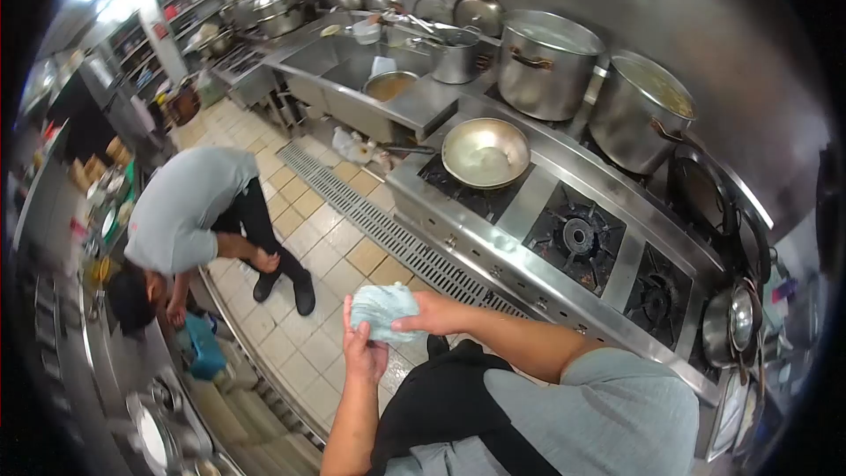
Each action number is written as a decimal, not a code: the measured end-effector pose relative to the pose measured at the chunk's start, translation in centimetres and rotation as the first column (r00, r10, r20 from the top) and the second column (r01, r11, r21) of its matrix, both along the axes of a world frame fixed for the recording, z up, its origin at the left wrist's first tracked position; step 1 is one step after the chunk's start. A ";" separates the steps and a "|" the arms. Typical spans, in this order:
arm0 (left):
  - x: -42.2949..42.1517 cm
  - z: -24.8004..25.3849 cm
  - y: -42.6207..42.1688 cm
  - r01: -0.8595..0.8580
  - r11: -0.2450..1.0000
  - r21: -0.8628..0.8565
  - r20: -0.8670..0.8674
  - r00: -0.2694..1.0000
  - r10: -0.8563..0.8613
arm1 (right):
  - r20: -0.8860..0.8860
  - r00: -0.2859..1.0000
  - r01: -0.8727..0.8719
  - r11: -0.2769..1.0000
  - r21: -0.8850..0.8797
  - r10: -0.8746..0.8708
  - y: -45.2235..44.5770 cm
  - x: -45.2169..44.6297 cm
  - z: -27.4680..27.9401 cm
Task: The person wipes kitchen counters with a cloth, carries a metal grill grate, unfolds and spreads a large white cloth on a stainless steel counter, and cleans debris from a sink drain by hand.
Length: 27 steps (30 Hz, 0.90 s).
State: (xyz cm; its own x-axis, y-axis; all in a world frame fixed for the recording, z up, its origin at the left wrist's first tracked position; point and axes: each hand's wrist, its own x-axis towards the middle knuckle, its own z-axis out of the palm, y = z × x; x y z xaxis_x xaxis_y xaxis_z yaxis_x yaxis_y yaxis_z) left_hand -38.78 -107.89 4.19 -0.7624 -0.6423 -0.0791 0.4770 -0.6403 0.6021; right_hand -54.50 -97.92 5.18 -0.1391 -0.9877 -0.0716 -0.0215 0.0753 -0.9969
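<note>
A pale blue-green folded cloth [384, 312] is held in front of my body, above the tiled floor. My left hand [363, 348] grips it from the left and below, with fingers along its edge. From the other side my right hand [434, 312] pinches it, the thumb lying on top. The cloth looks bunched into a thick pad. Some of the fingers are hidden behind it.
To the right runs a steel stove [538, 220] with a wok [486, 152] on one burner. Two large stockpots [548, 70] stand behind. A co-worker [189, 211] bends over a low counter at left. A floor drain grate [379, 220] crosses the tiles.
</note>
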 end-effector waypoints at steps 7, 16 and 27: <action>-7.0 3.0 -12.2 -0.157 0.973 -0.171 0.256 0.946 0.198 | 0.023 0.999 -0.024 0.999 0.028 0.024 -11.8 -4.0 0.0; -16.5 6.0 -27.5 0.003 0.965 -0.262 0.147 0.988 0.037 | 0.780 0.620 -0.050 0.996 -0.068 0.084 -25.9 -13.0 1.5; -36.1 7.8 -39.1 0.484 0.798 -0.361 0.017 0.858 -0.513 | 0.845 0.519 0.383 0.919 -0.098 -0.126 -33.6 -25.0 1.5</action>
